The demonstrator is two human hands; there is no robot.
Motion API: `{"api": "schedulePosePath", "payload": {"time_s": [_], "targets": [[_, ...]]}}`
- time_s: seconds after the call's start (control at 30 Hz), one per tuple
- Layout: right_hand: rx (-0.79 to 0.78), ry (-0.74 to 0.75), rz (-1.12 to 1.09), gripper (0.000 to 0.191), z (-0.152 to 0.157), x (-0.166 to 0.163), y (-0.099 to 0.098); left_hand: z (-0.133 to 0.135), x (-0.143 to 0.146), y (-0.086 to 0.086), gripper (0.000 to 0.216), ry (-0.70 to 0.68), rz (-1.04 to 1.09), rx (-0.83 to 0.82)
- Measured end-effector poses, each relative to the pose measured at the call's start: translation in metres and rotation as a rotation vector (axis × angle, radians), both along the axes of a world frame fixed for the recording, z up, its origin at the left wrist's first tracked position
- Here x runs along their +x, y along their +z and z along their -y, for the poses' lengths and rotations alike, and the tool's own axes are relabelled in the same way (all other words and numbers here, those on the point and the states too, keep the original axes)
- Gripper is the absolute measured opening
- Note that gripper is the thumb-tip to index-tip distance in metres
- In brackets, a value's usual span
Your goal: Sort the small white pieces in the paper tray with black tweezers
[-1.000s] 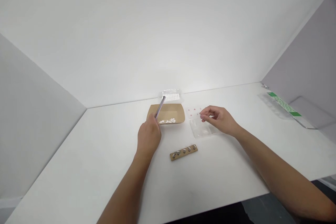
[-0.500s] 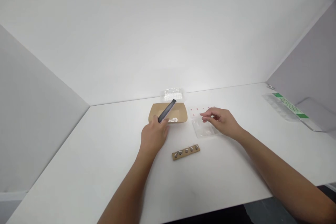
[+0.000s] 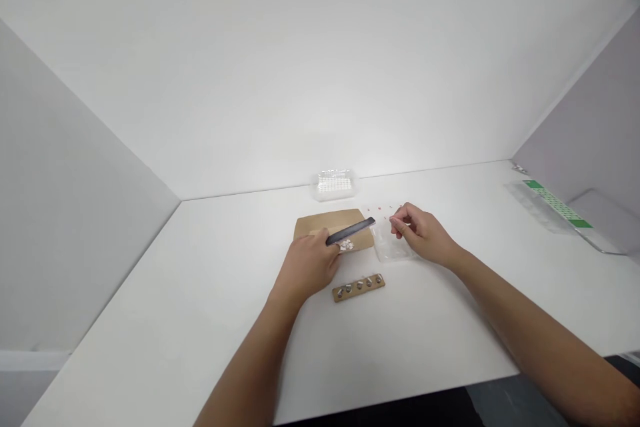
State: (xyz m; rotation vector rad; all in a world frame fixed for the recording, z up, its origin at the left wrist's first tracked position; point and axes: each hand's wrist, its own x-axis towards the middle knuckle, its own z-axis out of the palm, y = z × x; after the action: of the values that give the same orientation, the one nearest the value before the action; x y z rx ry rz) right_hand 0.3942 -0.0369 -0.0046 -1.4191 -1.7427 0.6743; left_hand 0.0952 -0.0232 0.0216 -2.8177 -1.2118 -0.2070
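My left hand (image 3: 309,268) is closed around a dark grey flat bar (image 3: 351,231) that points right, and its fingers also meet the near edge of a brown cardboard tray (image 3: 320,221). Small white pieces (image 3: 346,245) lie in the tray's near right part. My right hand (image 3: 421,232) has thumb and fingertips pinched together above a clear plastic bag (image 3: 393,247); anything between them is too small to make out. Below the tray, a brown strip (image 3: 359,287) carries a row of several small metal parts with white pieces on them.
Against the back wall stands a clear plastic box (image 3: 334,185) with white contents. A white sheet with red marks (image 3: 374,209) lies behind the clear bag. On the right are a green-and-white patterned strip in clear packaging (image 3: 559,204) and a bent metal frame (image 3: 600,251).
My left hand has moved right with the tray, and the dark bar has swung from steep to flatter, its tip now close to my right hand. My right hand stays pinched, hardly moved.
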Motion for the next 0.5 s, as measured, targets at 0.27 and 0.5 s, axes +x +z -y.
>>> {"api": "schedulePosePath", "payload": {"time_s": [0.27, 0.5], "targets": [[0.059, 0.094, -0.156, 0.03, 0.007, -0.02, -0.005, 0.005, 0.003, 0.0, 0.04, -0.092, 0.228, -0.058], [0.383, 0.093, -0.099, 0.013, 0.015, -0.052, 0.015, 0.01, 0.01, 0.002, 0.053, 0.051, 0.547, -0.347]]}}
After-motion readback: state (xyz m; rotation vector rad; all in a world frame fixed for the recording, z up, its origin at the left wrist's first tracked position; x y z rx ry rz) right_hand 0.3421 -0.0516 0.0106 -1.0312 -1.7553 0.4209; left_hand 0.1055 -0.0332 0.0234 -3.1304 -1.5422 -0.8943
